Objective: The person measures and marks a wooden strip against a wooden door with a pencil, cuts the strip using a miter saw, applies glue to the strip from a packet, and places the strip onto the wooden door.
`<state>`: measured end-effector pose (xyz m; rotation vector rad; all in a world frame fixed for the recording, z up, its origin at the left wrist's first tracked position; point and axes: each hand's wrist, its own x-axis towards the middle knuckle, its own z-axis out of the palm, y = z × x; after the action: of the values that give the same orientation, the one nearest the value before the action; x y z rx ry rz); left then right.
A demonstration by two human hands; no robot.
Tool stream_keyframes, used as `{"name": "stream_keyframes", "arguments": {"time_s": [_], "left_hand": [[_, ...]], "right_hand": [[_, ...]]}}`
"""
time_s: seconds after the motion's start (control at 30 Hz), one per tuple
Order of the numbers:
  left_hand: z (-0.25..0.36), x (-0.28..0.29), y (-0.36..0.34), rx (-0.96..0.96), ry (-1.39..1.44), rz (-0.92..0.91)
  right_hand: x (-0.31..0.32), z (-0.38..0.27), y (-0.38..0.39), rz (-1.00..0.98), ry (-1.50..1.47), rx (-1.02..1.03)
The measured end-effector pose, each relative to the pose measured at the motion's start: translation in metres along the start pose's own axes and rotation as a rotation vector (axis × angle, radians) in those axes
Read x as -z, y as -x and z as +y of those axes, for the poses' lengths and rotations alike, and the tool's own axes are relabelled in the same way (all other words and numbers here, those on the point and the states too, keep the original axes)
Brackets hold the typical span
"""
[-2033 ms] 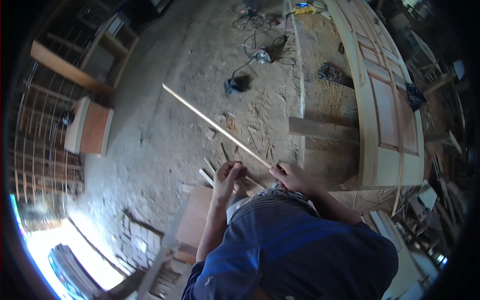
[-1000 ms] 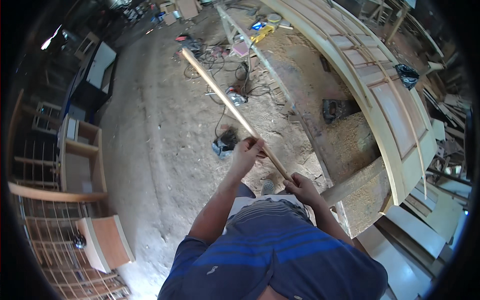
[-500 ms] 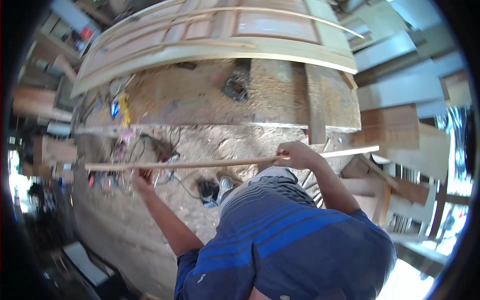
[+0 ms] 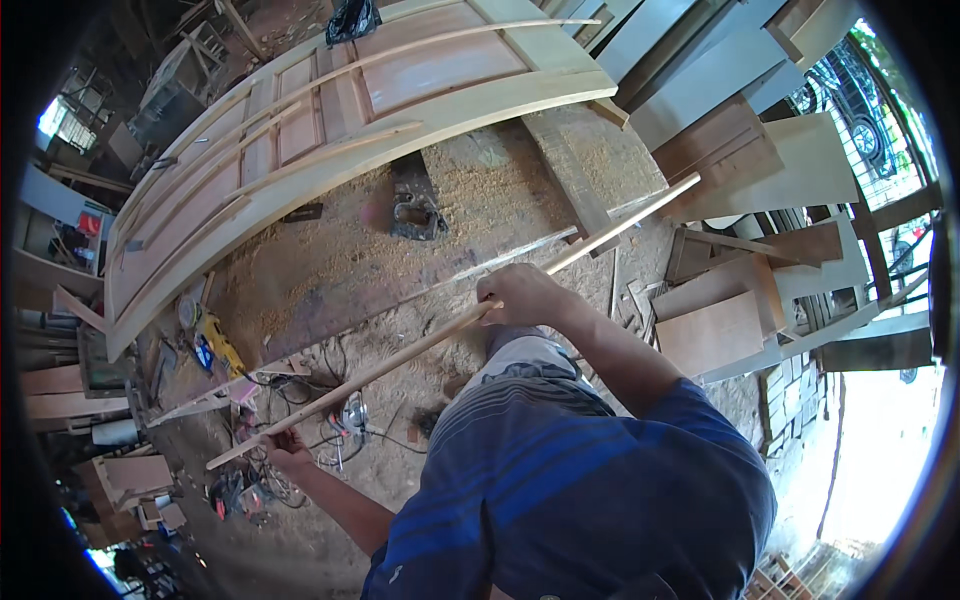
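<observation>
A long, thin wooden strip (image 4: 400, 358) crosses in front of my body, its right end higher in the picture than its left. My left hand (image 4: 288, 449) is closed around it near the left end. Further along, my right hand (image 4: 528, 296) grips it with the fingers curled over. The strip's right end reaches over the corner of the sawdust-covered workbench (image 4: 330, 270). On the bench's far side lies a large panelled wooden door (image 4: 440, 65), with several loose thin strips (image 4: 300, 155) on top of it.
A yellow power tool (image 4: 222, 343) rests at the bench's left end, and a dark metal piece (image 4: 418, 216) lies among the sawdust. Cables and a tool (image 4: 352, 412) are on the floor below the strip. Boards and panels (image 4: 720, 155) lean at the right.
The strip has gone from nearly level to slanted, left end lower and right end higher. Both hands keep hold of it. The whole view has turned, and the door now sits further left.
</observation>
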<state>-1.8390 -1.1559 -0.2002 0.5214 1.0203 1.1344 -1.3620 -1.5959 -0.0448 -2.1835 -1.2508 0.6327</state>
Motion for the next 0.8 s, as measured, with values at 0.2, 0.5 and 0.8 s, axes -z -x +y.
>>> {"name": "stream_keyframes", "arguments": {"time_s": [0.2, 0.5, 0.8], "left_hand": [[0.002, -0.044, -0.021, -0.017, 0.076, -0.208], [-0.013, -0.315, 0.060, -0.121, -0.318, -0.670], [-0.076, -0.373, -0.041, -0.152, -0.783, -0.739]], "right_hand": [[0.013, 0.032, -0.021, -0.259, 0.100, -0.022], [-0.016, 0.063, -0.024, -0.096, -0.378, -0.279], [-0.036, 0.007, -0.112, 0.312, -0.233, -0.496]]}}
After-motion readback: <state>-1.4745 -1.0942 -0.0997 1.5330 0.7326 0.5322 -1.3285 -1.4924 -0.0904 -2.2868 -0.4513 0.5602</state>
